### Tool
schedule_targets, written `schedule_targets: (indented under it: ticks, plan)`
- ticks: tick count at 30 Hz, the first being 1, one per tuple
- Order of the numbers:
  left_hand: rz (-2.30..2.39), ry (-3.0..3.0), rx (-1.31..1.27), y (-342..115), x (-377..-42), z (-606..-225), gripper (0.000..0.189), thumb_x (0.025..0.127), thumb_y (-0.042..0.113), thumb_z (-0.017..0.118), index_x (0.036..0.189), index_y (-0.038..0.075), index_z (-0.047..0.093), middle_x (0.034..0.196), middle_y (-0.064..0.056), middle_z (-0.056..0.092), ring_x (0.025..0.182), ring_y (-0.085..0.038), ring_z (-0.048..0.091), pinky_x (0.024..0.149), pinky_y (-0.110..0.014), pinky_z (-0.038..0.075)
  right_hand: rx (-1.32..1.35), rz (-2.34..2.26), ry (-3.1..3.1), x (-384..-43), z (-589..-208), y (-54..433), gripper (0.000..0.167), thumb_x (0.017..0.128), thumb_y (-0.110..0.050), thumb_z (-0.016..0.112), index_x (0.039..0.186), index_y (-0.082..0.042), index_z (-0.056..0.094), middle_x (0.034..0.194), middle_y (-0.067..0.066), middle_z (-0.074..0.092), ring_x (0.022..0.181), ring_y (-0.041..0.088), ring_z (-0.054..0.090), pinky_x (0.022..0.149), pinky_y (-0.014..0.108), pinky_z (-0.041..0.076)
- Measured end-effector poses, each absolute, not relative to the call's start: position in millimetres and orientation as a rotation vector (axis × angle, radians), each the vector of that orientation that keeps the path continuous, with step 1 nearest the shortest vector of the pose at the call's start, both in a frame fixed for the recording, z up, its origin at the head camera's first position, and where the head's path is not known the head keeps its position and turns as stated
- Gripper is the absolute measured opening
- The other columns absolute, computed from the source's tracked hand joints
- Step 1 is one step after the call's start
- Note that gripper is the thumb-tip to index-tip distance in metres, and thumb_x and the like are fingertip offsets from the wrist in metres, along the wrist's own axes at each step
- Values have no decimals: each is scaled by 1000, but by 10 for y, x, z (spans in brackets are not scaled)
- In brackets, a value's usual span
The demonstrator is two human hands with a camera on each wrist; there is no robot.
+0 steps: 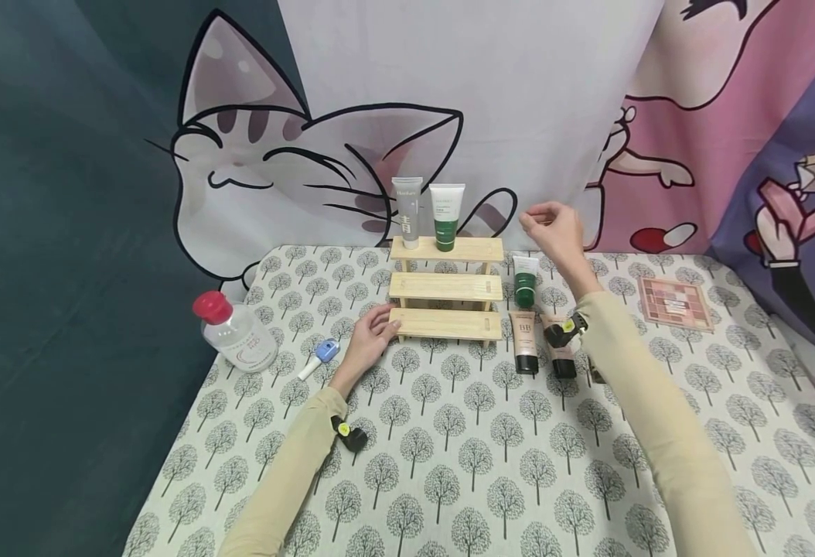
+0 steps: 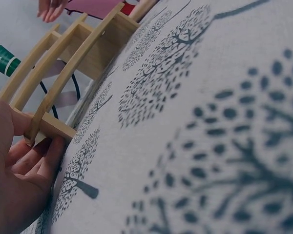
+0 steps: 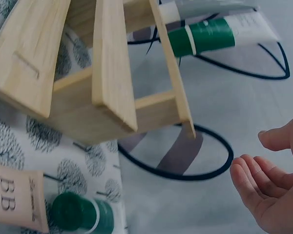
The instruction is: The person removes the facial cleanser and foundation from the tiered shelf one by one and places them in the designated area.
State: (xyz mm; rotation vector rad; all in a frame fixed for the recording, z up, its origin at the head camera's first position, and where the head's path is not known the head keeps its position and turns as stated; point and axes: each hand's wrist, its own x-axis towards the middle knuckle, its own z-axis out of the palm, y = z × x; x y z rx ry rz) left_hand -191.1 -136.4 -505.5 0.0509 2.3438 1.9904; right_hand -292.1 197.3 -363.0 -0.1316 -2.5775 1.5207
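Note:
A three-tier wooden display stand (image 1: 445,287) stands toward the back of the table. My left hand (image 1: 369,338) grips the left end of its lowest tier; the left wrist view shows the thumb over the board and the fingers (image 2: 34,158) beneath it. Upright on the top tier are a grey tube (image 1: 409,213) and, to its right, a white-and-green tube (image 1: 446,216). My right hand (image 1: 554,228) is raised right of the stand, holding nothing, thumb and fingers apart in the right wrist view. Below it lies another white-and-green tube (image 1: 525,281).
Beside the stand's right end lie a beige BB cream tube (image 1: 524,340) and a similar tube (image 1: 562,363), partly behind my right wrist camera. Farther right is a pink palette (image 1: 675,303). At left are a red-capped clear bottle (image 1: 240,336) and a small blue-and-white item (image 1: 320,357).

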Motion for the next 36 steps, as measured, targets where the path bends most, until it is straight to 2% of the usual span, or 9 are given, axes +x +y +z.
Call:
schedule_targets:
  ticks: [4, 13, 23, 28, 36]
  plan:
    - [2003, 2347, 41, -1365, -1929, -5100, 46, 97, 5, 64, 142, 0, 52, 134, -25, 62, 123, -38, 63, 103, -30, 57, -101, 1476, -2571, -2925, -3583, 1855, 38, 94, -26, 71, 125, -4, 66, 112, 10, 70, 89, 7, 58, 82, 19, 52]
    - [2020, 2316, 42, -1360, -1947, -5114, 48, 97, 3, 63, 143, 0, 51, 135, -26, 60, 123, -39, 62, 101, -26, 57, 47, 1566, -2536, -2931, -3532, 1630, 45, 93, -24, 73, 131, 0, 63, 126, 19, 69, 101, 16, 64, 95, 27, 56]
    - [2019, 2347, 31, -1341, -1930, -5110, 46, 97, 3, 64, 141, -1, 52, 133, -25, 62, 120, -37, 64, 100, -25, 58, 184, 1666, -2517, -2932, -3558, 1375, 45, 93, -18, 75, 131, 1, 60, 128, 20, 68, 112, 30, 67, 100, 35, 58]
    - [2021, 2335, 43, -1341, -1925, -5103, 47, 97, 3, 64, 142, -1, 51, 133, -25, 62, 120, -37, 64, 101, -27, 58, 223, 1727, -2531, -2941, -3618, 1273, 49, 93, -18, 75, 135, 1, 57, 132, 20, 66, 118, 31, 64, 107, 38, 54]
    - [2025, 2326, 22, -1358, -1934, -5112, 48, 97, 4, 63, 143, -1, 50, 134, -25, 61, 121, -37, 64, 100, -27, 58, 263, 1769, -2537, -2969, -3709, 1108, 51, 92, -20, 76, 136, -2, 57, 132, 18, 66, 118, 30, 65, 105, 38, 56]
